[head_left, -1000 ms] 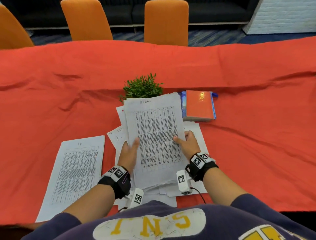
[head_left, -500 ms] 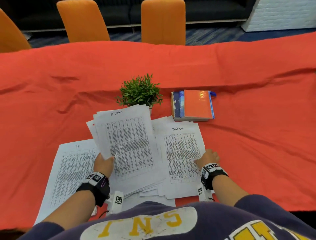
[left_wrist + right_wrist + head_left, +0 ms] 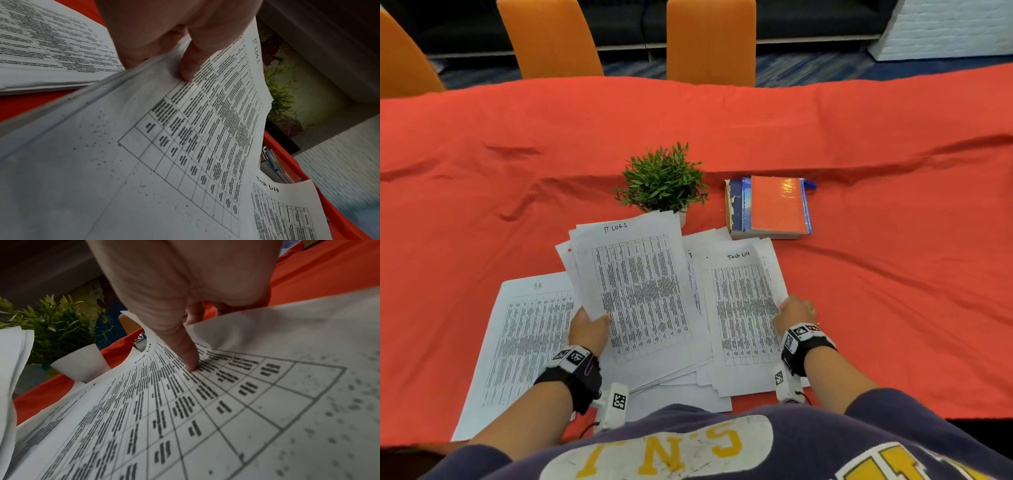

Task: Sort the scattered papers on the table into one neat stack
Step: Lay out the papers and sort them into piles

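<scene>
My left hand (image 3: pixel 589 329) grips a bundle of printed sheets headed "IT LOGS" (image 3: pixel 637 291) at its left edge, thumb on top (image 3: pixel 188 65), lifted over the table. My right hand (image 3: pixel 792 310) pinches the right edge of the "Task List" pile (image 3: pixel 743 308), thumb pressing on the print (image 3: pixel 185 353) and the edge curling up. Another printed sheet (image 3: pixel 524 339) lies flat on the red cloth at the left. More loose sheets (image 3: pixel 681 394) poke out under the held bundle near my body.
A small green plant in a white pot (image 3: pixel 662 180) stands just behind the papers. A stack of books with an orange cover (image 3: pixel 774 205) lies right of it. The red tablecloth (image 3: pixel 893 274) is wrinkled. Orange chairs (image 3: pixel 710 41) stand beyond the far edge.
The left hand carried the IT LOGS bundle leftwards off the pile, uncovering the Task List sheets. The right hand moved to that pile's right edge and now lifts it.
</scene>
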`<state>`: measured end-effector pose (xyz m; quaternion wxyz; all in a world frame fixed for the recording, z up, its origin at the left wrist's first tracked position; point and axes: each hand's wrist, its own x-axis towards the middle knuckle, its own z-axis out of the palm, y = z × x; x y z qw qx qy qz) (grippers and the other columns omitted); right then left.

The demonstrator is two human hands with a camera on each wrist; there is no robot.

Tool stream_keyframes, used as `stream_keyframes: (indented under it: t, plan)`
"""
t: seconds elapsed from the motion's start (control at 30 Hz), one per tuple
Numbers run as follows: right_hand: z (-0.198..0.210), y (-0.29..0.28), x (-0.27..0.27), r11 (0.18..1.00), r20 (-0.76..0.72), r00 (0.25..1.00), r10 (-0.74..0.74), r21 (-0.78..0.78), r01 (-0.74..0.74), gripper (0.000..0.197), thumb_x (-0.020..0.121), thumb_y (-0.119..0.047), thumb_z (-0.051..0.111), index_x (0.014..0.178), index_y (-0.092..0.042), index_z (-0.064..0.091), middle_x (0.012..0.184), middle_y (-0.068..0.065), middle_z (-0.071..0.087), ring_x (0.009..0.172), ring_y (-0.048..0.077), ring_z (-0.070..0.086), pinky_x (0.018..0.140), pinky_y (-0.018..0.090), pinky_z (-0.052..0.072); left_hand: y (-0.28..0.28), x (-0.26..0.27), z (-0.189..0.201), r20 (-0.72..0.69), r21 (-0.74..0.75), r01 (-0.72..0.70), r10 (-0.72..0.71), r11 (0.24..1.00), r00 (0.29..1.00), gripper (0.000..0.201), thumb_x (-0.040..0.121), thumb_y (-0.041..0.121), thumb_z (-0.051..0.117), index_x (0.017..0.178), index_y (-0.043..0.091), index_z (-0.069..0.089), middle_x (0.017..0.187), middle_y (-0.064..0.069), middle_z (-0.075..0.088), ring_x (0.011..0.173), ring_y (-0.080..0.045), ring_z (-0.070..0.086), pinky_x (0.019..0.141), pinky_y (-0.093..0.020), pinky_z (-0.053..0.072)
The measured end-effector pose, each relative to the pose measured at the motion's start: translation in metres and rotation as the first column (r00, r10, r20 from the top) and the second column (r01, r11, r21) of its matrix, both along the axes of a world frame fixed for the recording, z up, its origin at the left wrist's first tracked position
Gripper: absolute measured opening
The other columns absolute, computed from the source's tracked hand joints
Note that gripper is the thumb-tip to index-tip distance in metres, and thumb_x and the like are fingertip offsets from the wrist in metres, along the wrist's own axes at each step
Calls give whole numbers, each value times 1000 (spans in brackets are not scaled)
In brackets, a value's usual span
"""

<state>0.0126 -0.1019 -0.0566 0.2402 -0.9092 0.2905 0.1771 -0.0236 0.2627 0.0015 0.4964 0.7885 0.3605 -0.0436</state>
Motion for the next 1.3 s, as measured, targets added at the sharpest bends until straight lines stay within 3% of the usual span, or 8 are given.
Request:
stream_keyframes:
  t: [0.27, 0.4, 0.77, 0.9, 1.03, 1.1, 1.2, 1.3]
  plan:
    - [2, 8, -1, 999, 109, 993, 34, -16, -32, 34, 75, 5, 60, 102, -12, 50, 110, 8, 53, 105, 30, 52, 93, 45, 46, 0, -3, 9, 21, -1, 5, -5, 1000, 1000, 36, 93, 8, 53, 129, 5, 51, 119, -17, 61, 96, -27, 55, 87, -38, 47]
    - [0, 8, -3, 989, 184, 977, -111, 117, 91, 35, 83, 5, 46, 109, -19, 47, 94, 4, 61, 87, 28, 56, 89, 45, 47, -1, -4, 12, 27, 3, 4, -4, 1000, 1000, 34, 94, 7, 53, 127, 3, 51, 116, -17, 61, 94, -27, 55, 87, -38, 48]
    - [52, -43, -1, 880, 384, 888, -253, 472, 47, 13, 87, -10, 63, 100, -5, 63, 77, 9, 62, 63, 21, 54, 57, 28, 45, -2, -1, 23, 88, -25, 50, -48, 998, 995, 39, 94, 6, 50, 133, 8, 49, 117, -12, 59, 96, -26, 54, 80, -34, 45]
    - [86, -64, 0, 748, 422, 831, -361, 664, -12, 29, 82, -21, 72, 109, -14, 64, 95, 5, 69, 87, 26, 64, 82, 40, 52, -8, 5, 36, 150, -19, 118, -114, 993, 982, 42, 95, 7, 49, 136, 14, 46, 114, -7, 59, 96, -25, 56, 74, -31, 49]
    - [103, -56, 8, 506, 305, 836, -457, 862, -38, 68, 46, -46, 89, 100, -10, 68, 97, 13, 69, 90, 30, 63, 85, 49, 50, -25, 14, 53, 221, -43, 150, -137, 988, 966, 40, 93, 5, 50, 133, 13, 49, 110, -6, 59, 95, -24, 56, 78, -31, 46]
    - [104, -36, 10, 424, 284, 846, -451, 902, -76, 67, 51, -38, 88, 105, -6, 67, 110, 20, 68, 96, 33, 64, 91, 50, 51, -36, 21, 62, 258, -80, 168, -142, 983, 956, 38, 92, 2, 51, 128, 12, 53, 104, -5, 61, 94, -25, 59, 80, -31, 47]
    - [104, 0, 14, 487, 320, 864, -390, 867, -102, 20, 83, -11, 68, 103, -8, 66, 110, 19, 69, 95, 31, 65, 94, 50, 50, -54, 29, 70, 282, -157, 211, -161, 965, 946, 34, 88, -1, 54, 118, 14, 58, 102, -6, 66, 94, -26, 63, 86, -39, 53]
    - [92, 22, 18, 582, 331, 907, -260, 803, -126, 13, 85, -18, 67, 98, -18, 66, 104, 10, 71, 100, 31, 67, 93, 50, 51, -69, 31, 72, 286, -260, 247, -169, 934, 943, 28, 83, 0, 58, 105, 16, 64, 106, -9, 71, 100, -28, 67, 93, -46, 52]
